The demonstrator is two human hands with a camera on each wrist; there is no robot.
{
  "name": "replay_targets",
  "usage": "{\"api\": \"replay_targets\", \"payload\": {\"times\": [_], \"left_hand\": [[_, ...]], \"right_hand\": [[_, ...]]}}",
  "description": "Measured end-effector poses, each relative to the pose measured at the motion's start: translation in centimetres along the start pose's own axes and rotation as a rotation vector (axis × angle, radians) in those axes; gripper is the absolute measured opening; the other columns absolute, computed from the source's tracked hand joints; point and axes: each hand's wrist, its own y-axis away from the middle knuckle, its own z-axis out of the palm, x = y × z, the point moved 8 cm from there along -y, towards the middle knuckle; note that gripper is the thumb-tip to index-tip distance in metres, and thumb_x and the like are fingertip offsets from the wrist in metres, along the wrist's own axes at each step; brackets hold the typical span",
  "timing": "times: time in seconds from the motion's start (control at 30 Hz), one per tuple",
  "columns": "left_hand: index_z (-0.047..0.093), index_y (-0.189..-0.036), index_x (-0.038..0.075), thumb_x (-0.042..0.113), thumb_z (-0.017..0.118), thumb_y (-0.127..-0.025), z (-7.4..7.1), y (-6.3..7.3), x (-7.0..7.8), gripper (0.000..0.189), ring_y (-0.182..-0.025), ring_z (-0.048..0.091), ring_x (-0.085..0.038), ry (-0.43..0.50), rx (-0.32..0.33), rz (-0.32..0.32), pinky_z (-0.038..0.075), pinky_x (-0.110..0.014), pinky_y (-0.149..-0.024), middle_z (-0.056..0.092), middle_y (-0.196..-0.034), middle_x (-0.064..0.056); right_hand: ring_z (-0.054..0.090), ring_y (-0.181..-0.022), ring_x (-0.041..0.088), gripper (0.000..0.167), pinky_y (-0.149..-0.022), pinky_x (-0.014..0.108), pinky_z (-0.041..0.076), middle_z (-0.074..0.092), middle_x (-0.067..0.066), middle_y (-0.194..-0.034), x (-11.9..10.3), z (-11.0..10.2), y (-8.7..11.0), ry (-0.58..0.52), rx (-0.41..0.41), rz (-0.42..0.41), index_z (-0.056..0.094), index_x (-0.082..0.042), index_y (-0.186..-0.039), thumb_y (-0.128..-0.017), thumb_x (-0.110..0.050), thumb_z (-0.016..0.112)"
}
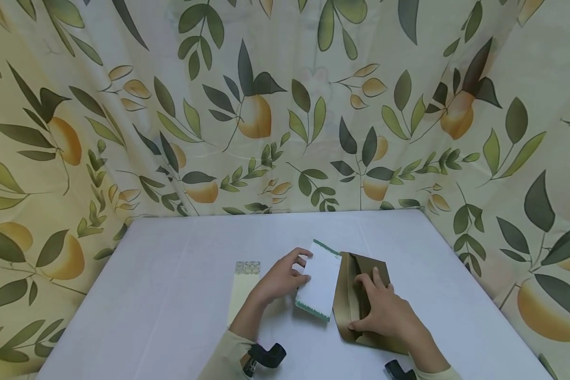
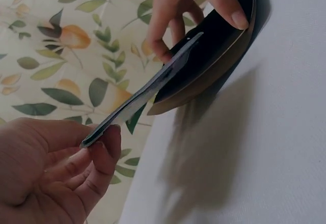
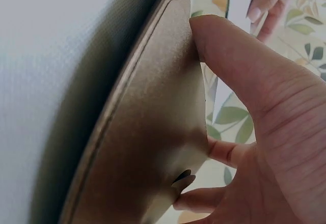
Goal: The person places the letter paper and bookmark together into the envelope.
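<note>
Between thumb and fingers, my left hand (image 1: 282, 277) pinches a white card (image 1: 319, 279) with green trim along its top and bottom edges, gripped by its left side. In the left wrist view the card (image 2: 142, 94) appears nearly edge-on, tilted, its far end overlapping the mouth of a gold-brown envelope (image 1: 344, 311). That envelope is held by my right hand (image 1: 387, 311), thumb at the near part of its mouth and fingers farther back. Its mouth gapes, and the dark inside (image 2: 209, 46) shows in the left wrist view. The right wrist view shows the thumb on the envelope's edge (image 3: 153, 96).
A cream paper piece (image 1: 239, 290) with a patterned band at its top lies left of the card, partly behind the left forearm. The table has a white cover (image 1: 171, 295). A fruit-and-leaf printed curtain (image 1: 285, 105) hangs behind and at both sides.
</note>
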Motion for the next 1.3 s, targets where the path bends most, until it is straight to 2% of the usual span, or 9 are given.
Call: {"api": "replay_targets", "payload": {"times": [0.17,0.3,0.43,0.57,0.73,0.83,1.03,1.3], "left_hand": [[0.065,-0.130,0.017,-0.001,0.073,-0.094,-0.1,-0.1,-0.1,0.041,-0.079,0.064,-0.016,0.005,0.029,0.005,0.051,-0.030,-0.065,0.057,-0.114,-0.003],[0.072,-0.125,0.018,0.000,0.072,-0.095,-0.1,-0.1,-0.1,0.035,-0.083,0.063,-0.016,-0.024,0.042,0.006,0.051,-0.030,-0.069,0.058,-0.116,-0.002],[0.076,-0.121,0.019,0.000,0.071,-0.095,-0.1,-0.1,-0.2,0.032,-0.090,0.063,-0.017,-0.034,0.052,-0.009,0.052,-0.032,-0.073,0.062,-0.128,-0.003],[0.077,-0.117,0.019,-0.002,0.069,-0.095,-0.2,0.1,-0.2,0.031,-0.094,0.063,-0.020,-0.017,0.068,-0.030,0.054,-0.035,-0.076,0.058,-0.141,-0.007],[0.077,-0.118,0.018,-0.003,0.067,-0.096,-0.1,0.1,-0.4,0.032,-0.102,0.066,-0.023,0.014,0.073,-0.051,0.056,-0.038,-0.080,0.054,-0.145,-0.012],[0.077,-0.119,0.017,-0.003,0.068,-0.095,-0.1,0.1,-0.3,0.033,-0.099,0.067,-0.020,0.019,0.070,-0.045,0.055,-0.035,-0.077,0.055,-0.145,-0.011],[0.076,-0.123,0.016,-0.001,0.072,-0.093,0.2,0.0,-0.1,0.035,-0.079,0.061,-0.013,0.026,0.055,-0.023,0.050,-0.027,-0.063,0.060,-0.134,-0.005],[0.074,-0.125,0.015,0.000,0.073,-0.093,0.9,-0.3,-0.3,0.036,-0.070,0.058,-0.011,0.042,0.043,-0.003,0.045,-0.026,-0.058,0.064,-0.115,0.000]], "right_hand": [[0.032,-0.120,0.081,0.102,-0.055,0.059,0.052,0.015,0.045,-0.157,0.0,0.1,-0.1,-0.011,-0.006,-0.004,0.046,-0.014,-0.139,-0.061,-0.056,0.096],[0.032,-0.120,0.081,0.103,-0.056,0.061,0.052,0.015,0.044,-0.158,0.0,0.1,-0.1,-0.009,-0.009,-0.002,0.046,-0.014,-0.140,-0.061,-0.057,0.096],[0.033,-0.120,0.080,0.103,-0.055,0.060,0.052,0.016,0.044,-0.158,0.0,0.1,-0.1,-0.004,-0.005,-0.005,0.047,-0.014,-0.140,-0.060,-0.057,0.096],[0.033,-0.120,0.080,0.103,-0.054,0.057,0.052,0.016,0.043,-0.158,-0.1,0.2,-0.1,-0.006,-0.002,-0.005,0.047,-0.015,-0.140,-0.060,-0.057,0.096],[0.034,-0.121,0.079,0.104,-0.053,0.055,0.052,0.016,0.042,-0.159,-0.3,0.2,-0.1,-0.003,0.005,-0.008,0.047,-0.015,-0.141,-0.059,-0.057,0.096],[0.035,-0.122,0.078,0.104,-0.052,0.055,0.052,0.017,0.042,-0.159,-0.4,0.1,-0.1,0.001,0.010,-0.012,0.047,-0.015,-0.141,-0.059,-0.057,0.096],[0.034,-0.121,0.079,0.106,-0.053,0.058,0.052,0.017,0.042,-0.159,-0.6,0.1,-0.1,0.001,0.011,-0.019,0.047,-0.015,-0.143,-0.060,-0.057,0.096],[0.037,-0.119,0.078,0.109,-0.056,0.063,0.053,0.019,0.042,-0.158,-0.7,0.2,-0.3,0.024,0.011,-0.014,0.047,-0.014,-0.145,-0.059,-0.059,0.096]]}}
